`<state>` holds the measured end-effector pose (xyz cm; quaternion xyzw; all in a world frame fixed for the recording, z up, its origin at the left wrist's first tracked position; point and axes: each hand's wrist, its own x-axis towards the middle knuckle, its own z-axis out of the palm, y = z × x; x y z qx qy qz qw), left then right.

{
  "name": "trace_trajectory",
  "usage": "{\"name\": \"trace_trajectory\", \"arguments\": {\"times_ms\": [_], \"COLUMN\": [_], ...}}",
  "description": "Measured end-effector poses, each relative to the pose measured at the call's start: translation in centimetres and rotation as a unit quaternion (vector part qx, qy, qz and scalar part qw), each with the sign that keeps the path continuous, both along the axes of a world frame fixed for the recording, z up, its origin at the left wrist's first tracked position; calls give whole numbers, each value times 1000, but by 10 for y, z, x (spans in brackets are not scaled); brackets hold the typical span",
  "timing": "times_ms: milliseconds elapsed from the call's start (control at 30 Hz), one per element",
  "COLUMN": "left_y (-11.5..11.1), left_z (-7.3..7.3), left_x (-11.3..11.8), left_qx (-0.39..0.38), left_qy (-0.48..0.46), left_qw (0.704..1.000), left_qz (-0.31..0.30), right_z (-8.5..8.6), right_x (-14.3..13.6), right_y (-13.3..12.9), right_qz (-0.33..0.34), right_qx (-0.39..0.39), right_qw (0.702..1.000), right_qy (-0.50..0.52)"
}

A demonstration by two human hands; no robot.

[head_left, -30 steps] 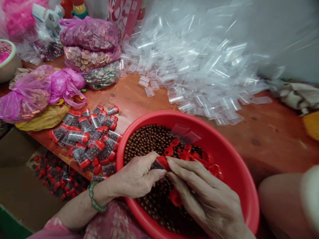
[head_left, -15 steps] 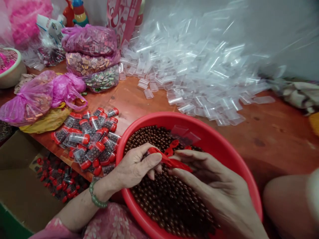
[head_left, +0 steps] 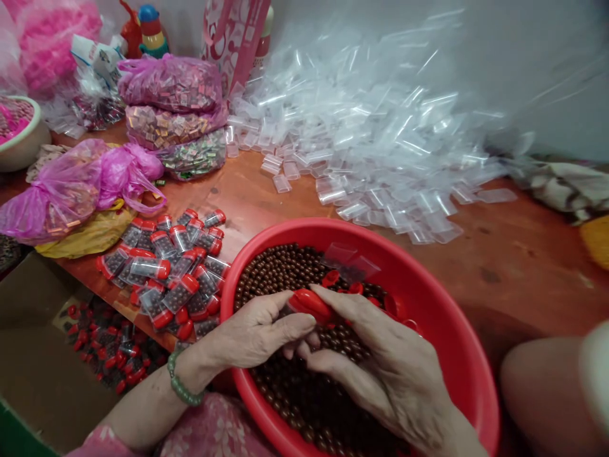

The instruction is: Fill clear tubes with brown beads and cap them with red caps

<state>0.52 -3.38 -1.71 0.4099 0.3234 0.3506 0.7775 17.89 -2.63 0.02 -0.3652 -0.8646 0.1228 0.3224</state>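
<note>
Over the red basin (head_left: 457, 317) of brown beads (head_left: 285, 263), my left hand (head_left: 266, 330) is closed on a small container with a red cap (head_left: 310, 304); its body is mostly hidden by my fingers. The fingers of my right hand (head_left: 385, 355) rest against the right side of that cap, with thumb and fingers apart. Loose red caps (head_left: 394, 308) and clear plastic sleeves (head_left: 364, 268) lie on the beads inside the basin's far side.
Filled red-capped containers (head_left: 181, 292) lie left of the basin, with more in a cardboard box (head_left: 28, 355) below. Clear sleeves (head_left: 356, 152) are heaped behind. Purple bags (head_left: 171, 82) stand at the back left. A bare knee (head_left: 547, 387) is at the right.
The red strip of caps between my hands is no longer there; a red cap now sits on the container in my left hand. My right hand has moved left onto it, and red caps show at the basin's right.
</note>
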Motion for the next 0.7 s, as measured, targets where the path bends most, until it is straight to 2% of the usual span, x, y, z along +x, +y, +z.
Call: {"name": "trace_trajectory", "arguments": {"times_ms": [133,267,467,600,700], "left_y": [-1,-2,-1,-1,-1], "left_z": [-3,-5,-3,-3,-3], "left_x": [0,2,2,3,3], "left_qx": [-33,-56,-24,-62,-62], "left_qy": [-30,-38,-42,-57,-51], "left_qw": [999,998,998,996,996], "left_qz": [3,16,47,39,43], "right_z": [4,1,-2,-5,-7], "right_x": [-3,-10,-20,-21,-20], "right_y": [2,2,6,12,14], "right_qz": [0,-24,-26,-5,-5], "right_qx": [59,108,171,207,213], "right_qw": [991,974,966,960,959], "right_qy": [-121,-195,-194,-190,-189]}}
